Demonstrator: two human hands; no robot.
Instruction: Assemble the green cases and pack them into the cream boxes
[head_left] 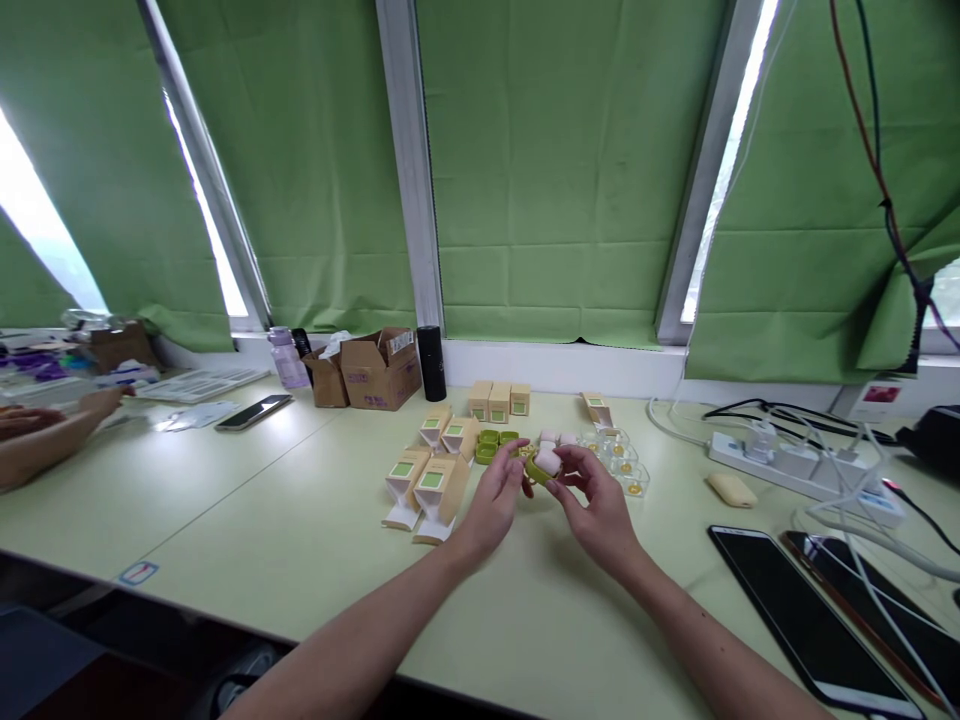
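Observation:
My left hand (496,498) and my right hand (596,500) meet over the middle of the pale green table (247,480). Between their fingertips is a small olive-green case with a pinkish-white piece on it (545,462); both hands pinch it. Just behind lie more green cases (491,443), a few pinkish-white pieces (559,438) and clear plastic trays with yellow dots (624,462). Left of my hands lie tan cartons with green labels, flaps open (431,482). Three closed tan cartons (499,400) stand further back.
A power strip with cables (802,465) and two dark phones (806,615) lie at the right, a yellow bar (731,489) near them. Brown boxes (379,368), a black cylinder (431,362) and a lilac bottle (287,358) stand by the window. Another person's hands (45,435) rest at far left.

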